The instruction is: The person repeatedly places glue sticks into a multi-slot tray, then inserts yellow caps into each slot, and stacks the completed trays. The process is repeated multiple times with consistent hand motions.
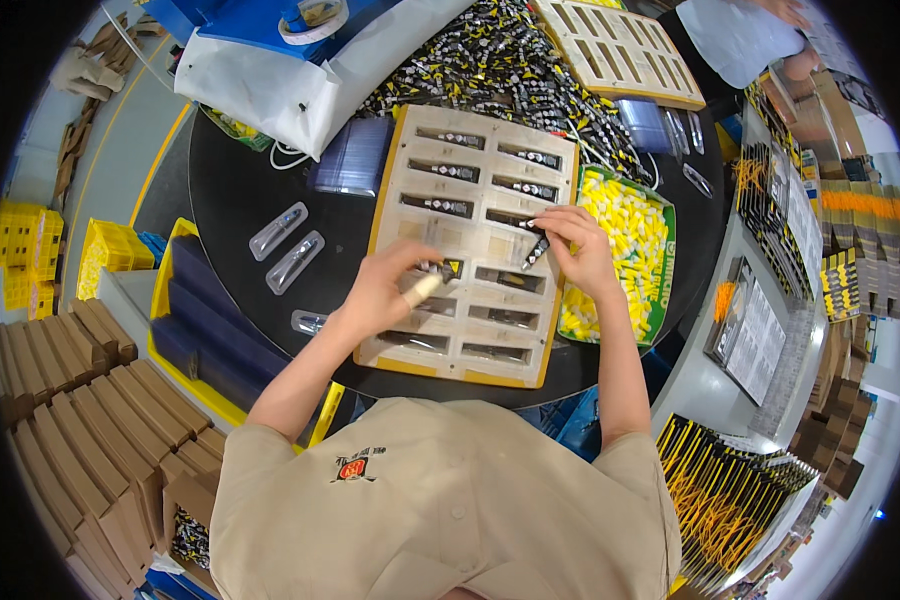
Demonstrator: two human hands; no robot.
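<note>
A wooden tray [469,244] with two columns of oblong slots lies on the round black table before me. Small black tubes, such as this black tube [450,171], lie in the upper slots; the lower slots hold clear plastic blister shells [502,318]. My left hand [386,283], a pale wrap on one finger, holds a black tube [436,268] at a left slot. At the right column, my right hand [577,247] has its fingertips on a tube in a slot, with another black tube [535,253] slanting beneath the fingers.
Behind the tray is a heap of black tubes [487,64]. A green-edged box of yellow-and-white caps [622,247] stands right. Stacked clear shells [351,157], loose blisters [294,262] and a second slotted tray [622,49] share the table. Another person's arm [780,11] shows top right.
</note>
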